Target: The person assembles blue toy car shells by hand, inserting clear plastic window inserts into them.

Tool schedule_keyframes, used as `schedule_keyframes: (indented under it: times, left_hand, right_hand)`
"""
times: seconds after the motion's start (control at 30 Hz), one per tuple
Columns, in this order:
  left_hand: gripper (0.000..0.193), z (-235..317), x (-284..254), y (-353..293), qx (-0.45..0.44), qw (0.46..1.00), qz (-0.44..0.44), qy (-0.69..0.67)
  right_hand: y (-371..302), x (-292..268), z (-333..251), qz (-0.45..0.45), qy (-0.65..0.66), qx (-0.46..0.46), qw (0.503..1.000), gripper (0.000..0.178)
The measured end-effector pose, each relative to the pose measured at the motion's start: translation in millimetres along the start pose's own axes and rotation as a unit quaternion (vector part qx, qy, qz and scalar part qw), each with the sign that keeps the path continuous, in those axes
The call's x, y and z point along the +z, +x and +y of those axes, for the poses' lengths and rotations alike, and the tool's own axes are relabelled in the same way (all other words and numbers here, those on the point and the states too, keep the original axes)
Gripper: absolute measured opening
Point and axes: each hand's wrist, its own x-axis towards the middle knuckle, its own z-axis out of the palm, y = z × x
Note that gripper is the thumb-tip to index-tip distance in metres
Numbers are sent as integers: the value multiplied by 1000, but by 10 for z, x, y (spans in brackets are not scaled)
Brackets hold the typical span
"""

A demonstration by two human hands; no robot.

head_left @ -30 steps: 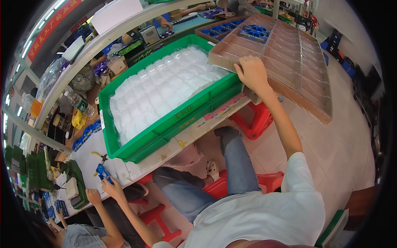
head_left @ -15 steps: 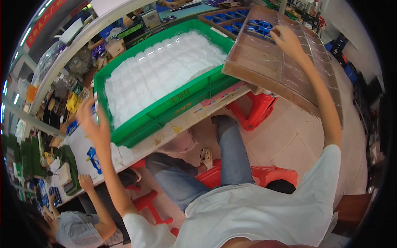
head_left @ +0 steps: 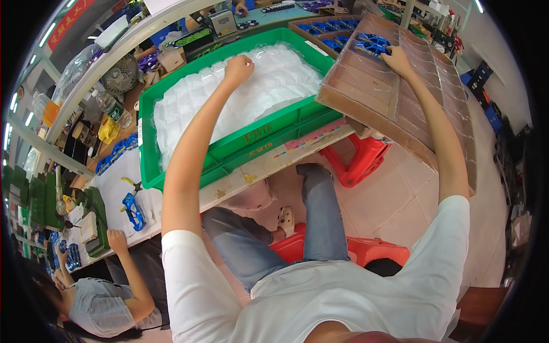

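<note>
My left hand [head_left: 239,70] is closed over the far part of a white quilted padding sheet [head_left: 234,103], its fingers curled; anything inside them is hidden. The padding fills a green plastic crate [head_left: 229,153] on the bench. At the right, my right hand [head_left: 397,60] is at a cardboard tray [head_left: 366,77] with dividers and clear film. Its bent fingers meet the edge of blue openwork parts [head_left: 372,43] in a far compartment. Whether they grip one of these is hard to see. The tray's nearer compartments show bare cardboard.
Another box of blue parts [head_left: 326,26] stands behind the crate. On the bench at left lie a blue openwork piece [head_left: 133,211] and yellow-handled pliers [head_left: 132,183]. A co-worker [head_left: 108,303] sits at lower left. A red stool [head_left: 357,163] stands below the tray.
My left hand has swung right and away from me, from beside the crate to over the padding, and its fingers have curled. My right hand has stayed by the blue parts.
</note>
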Motion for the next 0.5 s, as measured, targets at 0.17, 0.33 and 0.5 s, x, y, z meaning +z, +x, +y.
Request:
schedule_keyframes:
  times: [0.17, 0.33, 0.5]
  left_hand:
    - [38, 141, 315, 324, -29, 995, -37, 88]
    - [47, 301, 470, 457, -174, 981, 12, 80]
    - [44, 172, 537, 459, -185, 979, 66, 58]
  right_hand:
    - [115, 89, -8, -23, -102, 49, 993, 43]
    - [176, 159, 2, -109, -206, 101, 967, 52]
    - [202, 187, 13, -98, -196, 94, 971, 51]
